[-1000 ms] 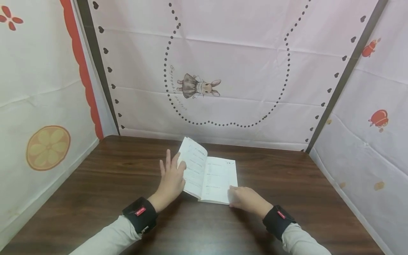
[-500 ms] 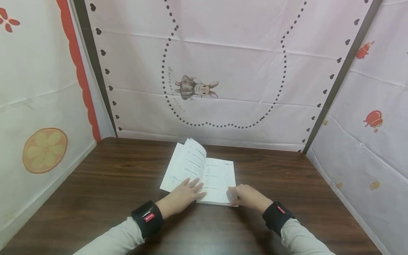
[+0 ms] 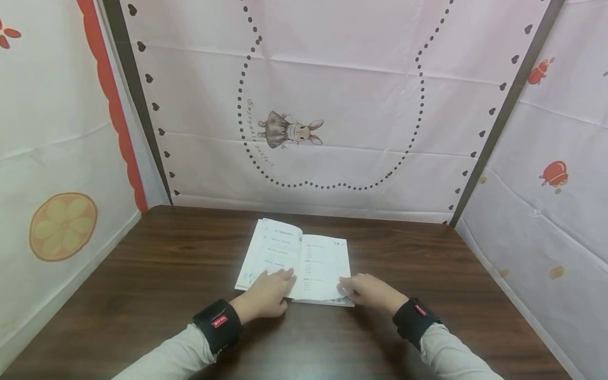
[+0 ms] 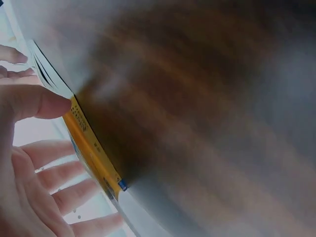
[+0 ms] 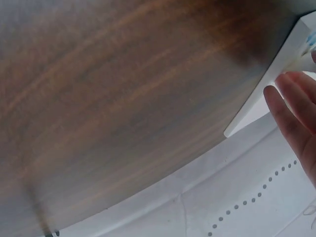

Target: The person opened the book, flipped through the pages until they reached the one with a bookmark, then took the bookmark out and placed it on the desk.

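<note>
An open book point(image 3: 325, 264) with printed white pages lies on the brown table. My left hand point(image 3: 267, 293) rests on the lower part of the left page, close to the fold, with its fingers extended. In the left wrist view its thumb is by the lower end of the yellow spine point(image 4: 94, 148) while the other fingers spread over the page. My right hand point(image 3: 372, 290) pinches the right page near its lower corner. That corner is slightly raised, and a coloured patch of the page beneath shows. The right wrist view has the fingertips point(image 5: 276, 94) at the book's white edge.
The wood-grain table point(image 3: 190, 248) extends around the book. A pale cloth wall point(image 3: 361, 126) with a printed rabbit stands behind it, and cloth sides rise at left and right. Both wrists wear black bands point(image 3: 218, 326).
The left hand has let go of the left-hand pages and moved down to press near the fold; those pages now lie flatter. The right hand stays at its corner, where the page has lifted slightly.
</note>
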`<state>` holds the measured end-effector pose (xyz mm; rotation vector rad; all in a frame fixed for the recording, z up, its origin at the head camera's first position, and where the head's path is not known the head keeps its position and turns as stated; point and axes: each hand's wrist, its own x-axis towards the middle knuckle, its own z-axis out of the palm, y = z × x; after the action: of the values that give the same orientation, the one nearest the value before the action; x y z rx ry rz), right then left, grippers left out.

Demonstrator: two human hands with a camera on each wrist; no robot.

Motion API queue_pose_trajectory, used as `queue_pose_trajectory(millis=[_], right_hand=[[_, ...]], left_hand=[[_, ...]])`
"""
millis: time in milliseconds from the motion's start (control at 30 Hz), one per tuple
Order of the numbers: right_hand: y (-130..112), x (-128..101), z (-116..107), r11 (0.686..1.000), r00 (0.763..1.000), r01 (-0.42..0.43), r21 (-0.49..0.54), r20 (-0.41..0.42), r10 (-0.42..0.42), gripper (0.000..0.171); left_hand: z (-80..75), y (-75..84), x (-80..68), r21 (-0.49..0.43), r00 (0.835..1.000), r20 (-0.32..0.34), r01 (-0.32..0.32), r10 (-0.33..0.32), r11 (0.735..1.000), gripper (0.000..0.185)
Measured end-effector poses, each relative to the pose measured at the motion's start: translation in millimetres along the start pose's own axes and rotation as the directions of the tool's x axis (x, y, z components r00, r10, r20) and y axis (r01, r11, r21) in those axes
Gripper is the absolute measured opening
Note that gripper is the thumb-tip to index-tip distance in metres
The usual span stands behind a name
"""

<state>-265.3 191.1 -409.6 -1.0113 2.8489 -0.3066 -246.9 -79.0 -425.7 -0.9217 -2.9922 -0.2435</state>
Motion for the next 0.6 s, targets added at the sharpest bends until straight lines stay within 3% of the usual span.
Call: queue_pose_trajectory(millis=[300, 467, 600], right_hand=[[3, 3, 4, 0.999, 0.999, -0.004, -0.039, -0.047, 0.002, 0.025], [3, 4, 3, 0.999, 0.999, -0.004, -0.044, -0.041, 0.003, 0.025], [3, 6, 1, 0.999, 0.999, -0.018, -0.041, -0.028, 0.017, 0.022]], left_hand=[[-1.2, 3.5, 4.9, -0.027, 0.997, -0.06, 0.051, -0.052, 0.998, 0.049], [-1.3, 5.4, 7.8, -0.053, 0.992, -0.102, 0.067, -0.072, 0.996, 0.044], [0.8, 5.3, 13.5, -0.065, 0.991, -0.099, 0.087, -0.093, 0.994, 0.042]])
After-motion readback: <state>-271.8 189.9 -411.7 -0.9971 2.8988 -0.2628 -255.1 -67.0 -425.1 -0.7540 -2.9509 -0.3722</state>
